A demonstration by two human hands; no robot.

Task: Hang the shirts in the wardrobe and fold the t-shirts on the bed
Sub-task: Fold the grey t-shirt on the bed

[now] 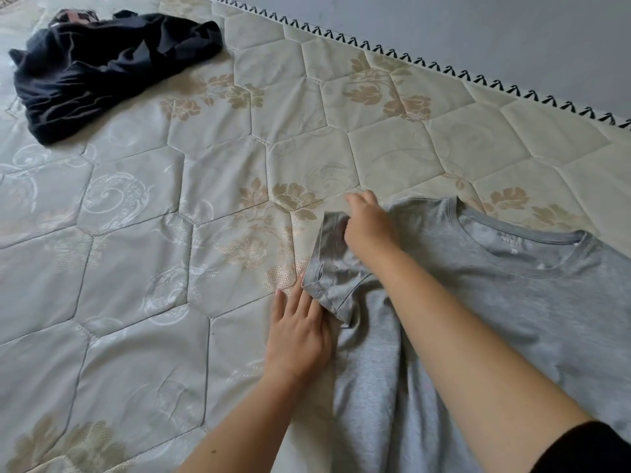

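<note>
- Head view: a grey t-shirt (pixel 495 302) lies spread on the bed (pixel 136 233) at the lower right, its neckline toward the far edge.
- Right hand (pixel 368 227) reaches across the shirt on a bare forearm with a black cuff near the elbow. Its fingers are curled down and bunch the fabric at the top of the sleeve (pixel 334 281).
- Left hand (pixel 297 336) lies palm-down, fingers straight and close together, pressed beside the sleeve's hem on the mattress; it grasps nothing.
- A heap of black clothes (pixel 102 70) sits well apart at the far left.
</note>
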